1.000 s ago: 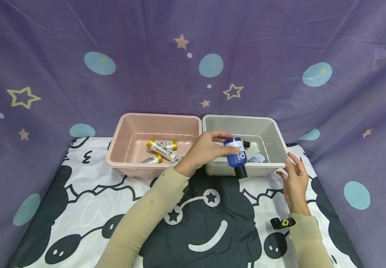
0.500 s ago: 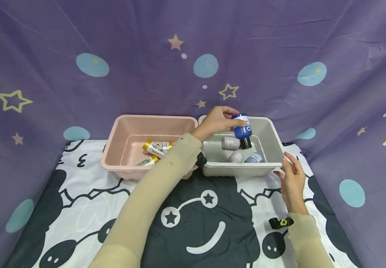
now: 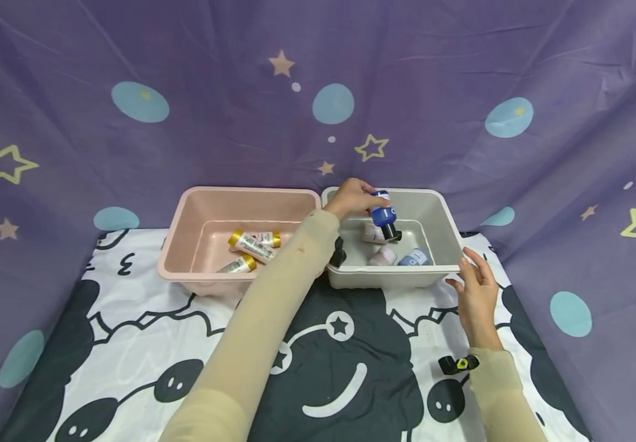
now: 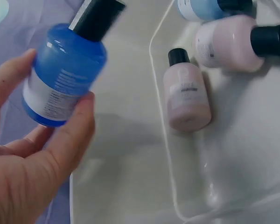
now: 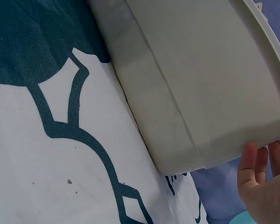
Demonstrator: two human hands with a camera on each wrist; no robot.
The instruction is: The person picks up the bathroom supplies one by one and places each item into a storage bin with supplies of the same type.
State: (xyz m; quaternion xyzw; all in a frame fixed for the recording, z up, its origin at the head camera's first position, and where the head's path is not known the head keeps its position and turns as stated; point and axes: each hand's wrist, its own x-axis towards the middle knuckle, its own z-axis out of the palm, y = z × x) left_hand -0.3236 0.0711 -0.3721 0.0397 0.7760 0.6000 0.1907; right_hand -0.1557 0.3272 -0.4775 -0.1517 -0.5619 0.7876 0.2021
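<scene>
The left hand (image 3: 353, 197) grips a blue bottle (image 3: 383, 213), cap down, over the grey bin (image 3: 444, 216). The right hand (image 3: 475, 293), fingers relaxed, touches that bin's near right corner.

Glossy translucent blue plastic bottle (image 4: 60, 74) with paper label and matt black cap, smooth matt grey plastic bin (image 3: 450, 242), smooth pink plastic bin (image 3: 185, 233), pale pink plastic bottles (image 4: 186, 95), shiny gold caps on tubes (image 3: 252, 244), soft creased printed cloth (image 3: 130, 313) over desk, wrinkled purple cloth backdrop (image 3: 213, 92)
</scene>
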